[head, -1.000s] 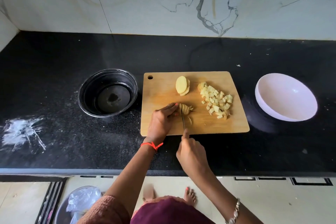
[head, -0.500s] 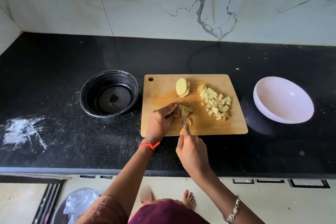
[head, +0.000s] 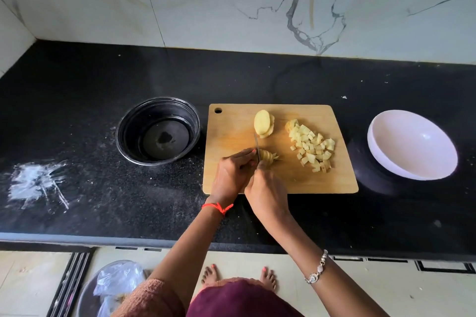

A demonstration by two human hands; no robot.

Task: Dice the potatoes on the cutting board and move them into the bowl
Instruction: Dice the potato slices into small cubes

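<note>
Cutting the potato (head: pixel 269 156) on the cutting board (head: pixel 231 131), right hand (head: pixel 268 193) grip clamped on the knife (head: pixel 256 143), left hand (head: pixel 231 175) pinching the potato just beside the blade: a slip could nick fingertips.

A home kitchen is shown. A polished black stone desk (head: pixel 77 136) is backed by white, marble-veined wall tiles (head: pixel 231 2). On it a wooden cutting board (head: pixel 231 126) is laid, carrying diced potato (head: pixel 313 145) and a knife (head: pixel 256 143) gripped over sliced potato (head: pixel 269 156). The board is flanked by 2 vessels: a black bowl (head: pixel 123 134) and a white bowl (head: pixel 369 136). A domestic setting is suggested by bare feet (head: pixel 211 274) on a tiled floor (head: pixel 31 278), where a metal container (head: pixel 87 298) holding a plastic bag is seen.
</note>
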